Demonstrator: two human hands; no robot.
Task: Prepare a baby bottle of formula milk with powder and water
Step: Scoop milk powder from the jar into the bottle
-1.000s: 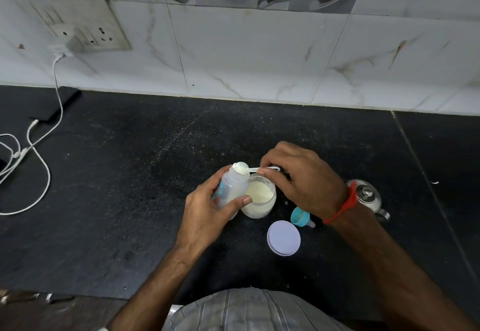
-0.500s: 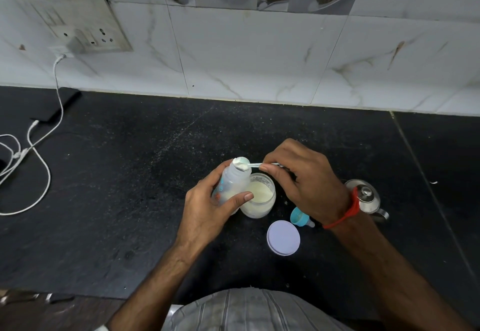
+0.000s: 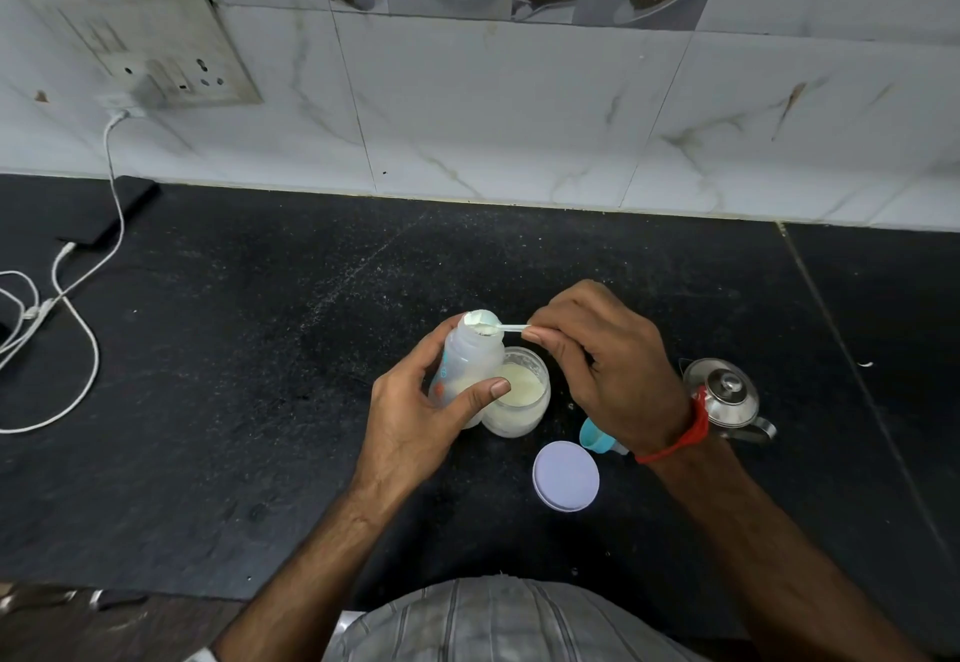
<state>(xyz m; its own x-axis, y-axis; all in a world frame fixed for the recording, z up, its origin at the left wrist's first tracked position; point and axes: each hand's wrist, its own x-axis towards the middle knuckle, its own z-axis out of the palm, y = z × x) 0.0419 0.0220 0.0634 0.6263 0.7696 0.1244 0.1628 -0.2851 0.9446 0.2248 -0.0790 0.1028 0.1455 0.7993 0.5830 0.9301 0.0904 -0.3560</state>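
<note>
My left hand (image 3: pixel 415 422) grips a clear baby bottle (image 3: pixel 467 355), tilted with its open mouth up and to the right. My right hand (image 3: pixel 608 365) pinches the handle of a small white scoop (image 3: pixel 493 326). The scoop's bowl, with powder in it, rests at the bottle's mouth. Just right of the bottle stands an open jar of pale formula powder (image 3: pixel 522 391) on the black counter. The jar's round white lid (image 3: pixel 566 476) lies flat in front of it. A teal bottle cap piece (image 3: pixel 592 435) lies under my right wrist.
A small steel pot with a lid (image 3: pixel 724 394) stands right of my right wrist. White charging cables (image 3: pixel 78 329) loop at the far left, plugged into a wall socket (image 3: pixel 156 53). The tiled wall (image 3: pixel 519 116) closes the counter's back.
The bottle and both hands have lifted slightly. The scoop has tipped over the bottle's mouth, with powder going in.
</note>
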